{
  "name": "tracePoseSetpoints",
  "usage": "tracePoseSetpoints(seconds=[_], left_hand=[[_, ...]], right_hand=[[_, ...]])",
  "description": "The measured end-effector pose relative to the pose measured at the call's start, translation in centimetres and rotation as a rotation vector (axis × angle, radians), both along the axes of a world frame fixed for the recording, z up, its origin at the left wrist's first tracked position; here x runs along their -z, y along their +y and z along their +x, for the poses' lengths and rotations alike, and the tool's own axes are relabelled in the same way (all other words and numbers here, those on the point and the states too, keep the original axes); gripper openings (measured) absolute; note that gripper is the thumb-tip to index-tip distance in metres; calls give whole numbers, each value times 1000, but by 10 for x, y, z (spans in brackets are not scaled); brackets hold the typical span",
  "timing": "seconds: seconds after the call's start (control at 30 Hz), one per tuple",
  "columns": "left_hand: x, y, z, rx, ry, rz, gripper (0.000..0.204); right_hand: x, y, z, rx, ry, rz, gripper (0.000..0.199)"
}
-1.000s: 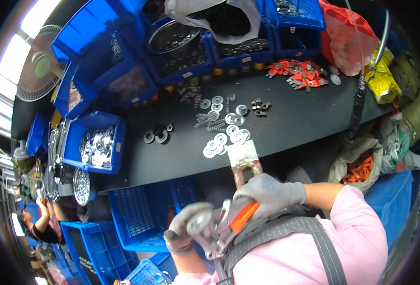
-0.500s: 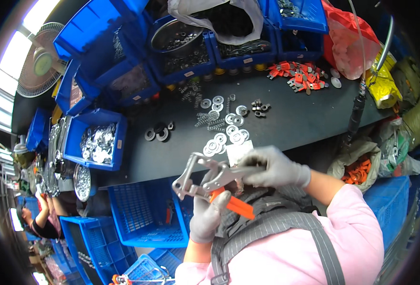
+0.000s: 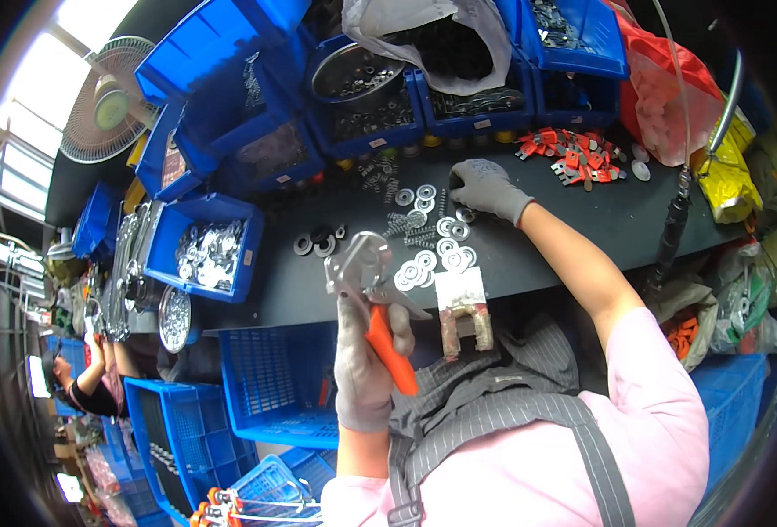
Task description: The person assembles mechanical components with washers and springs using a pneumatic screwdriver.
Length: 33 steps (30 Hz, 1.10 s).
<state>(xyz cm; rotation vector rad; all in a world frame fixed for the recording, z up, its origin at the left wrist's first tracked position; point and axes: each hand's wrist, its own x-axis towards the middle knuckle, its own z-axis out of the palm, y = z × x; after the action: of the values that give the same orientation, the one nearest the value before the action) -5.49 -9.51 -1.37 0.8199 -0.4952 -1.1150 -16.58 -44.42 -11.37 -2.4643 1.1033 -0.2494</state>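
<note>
Gripping an orange-handled metal tool near the lower centre of the frame, the gloved left hand was closed around the handle, with the tool's grey metal head raised toward the near edge of the dark surface. That upright hold kept the head free of the apron and within easy view. Just right of it, a small rusty metal fixture with a white top sat at the surface's near edge, close to the body.

Farther up, in mid-frame, the gloved right hand was stretched out over a scatter of round metal washers and short springs. Its fingers were curled down onto the parts, but whether they pinched one cannot be told. The loose parts lay within arm's reach, apparently for quick picking.

In the upper right, a heap of small red plastic pieces rested beside a red bag. Along the top edge, blue bins of metal hardware stood in a row. At left, another blue bin of shiny discs sat beside the surface. A fan occupied the upper left corner.
</note>
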Motion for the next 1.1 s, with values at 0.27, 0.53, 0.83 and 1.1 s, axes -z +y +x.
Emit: tracePoseSetpoints(seconds=[0.27, 0.53, 0.83, 1.1], left_hand=[[-2, -56, -8, -74, -184, 98, 40], [23, -88, -38, -81, -267, 68, 41], [33, -98, -52, -98, -596, 87, 36], [29, -91, -53, -45, -532, 125, 33]], right_hand=[[-84, 126, -51, -56, -1167, 807, 12], [-96, 175, -62, -37, -1256, 894, 15], [-82, 176, -76, 98, -1317, 830, 15], [-29, 115, -160, 296, -1079, 370, 22]])
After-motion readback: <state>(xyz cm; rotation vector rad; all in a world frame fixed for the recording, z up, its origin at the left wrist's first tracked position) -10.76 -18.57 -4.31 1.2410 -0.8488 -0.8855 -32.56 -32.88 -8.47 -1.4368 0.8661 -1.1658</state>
